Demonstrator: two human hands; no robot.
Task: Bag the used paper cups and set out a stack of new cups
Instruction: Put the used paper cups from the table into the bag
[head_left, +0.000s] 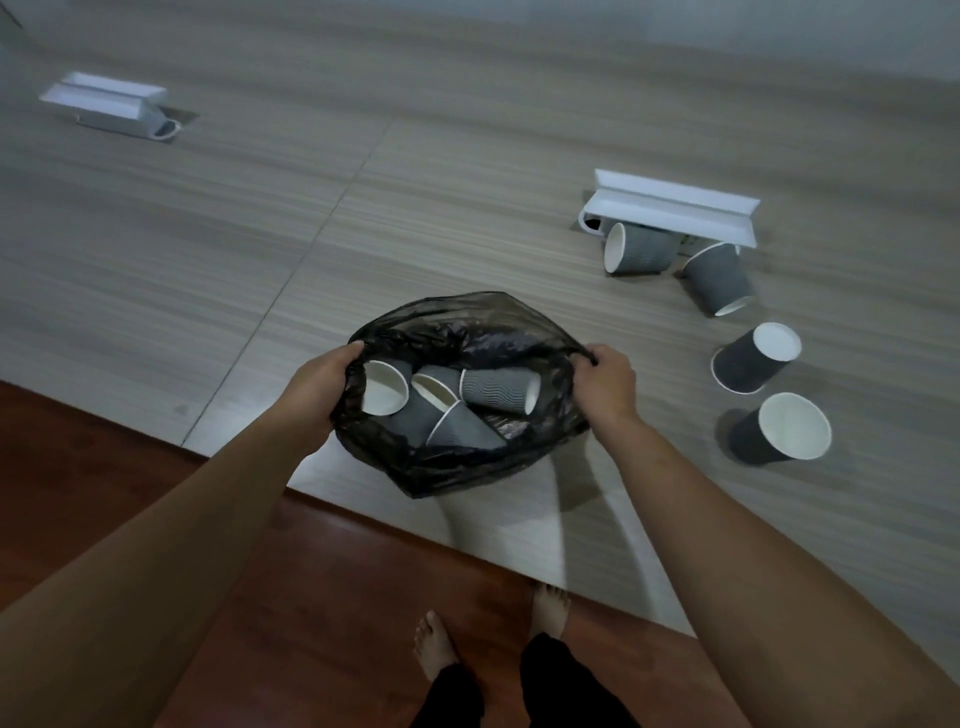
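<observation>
A black plastic bag (467, 467) rests at the table's near edge with its mouth held wide. My left hand (317, 384) grips the left rim and my right hand (608, 382) pinches the right rim. Several dark grey ribbed paper cups (498, 389) lie inside the bag. To the right on the table, two cups lie tipped over: one (636, 249) by the white box, one (719, 280) beside it. Another cup (753, 358) stands nearer, and a fourth (784, 431) stands closest to the edge.
The grey wood-grain table (260, 234) has a white cable box (675, 208) with its lid raised at the right and another (109, 106) at far left. Below is a reddish wooden floor (291, 597) with my bare feet.
</observation>
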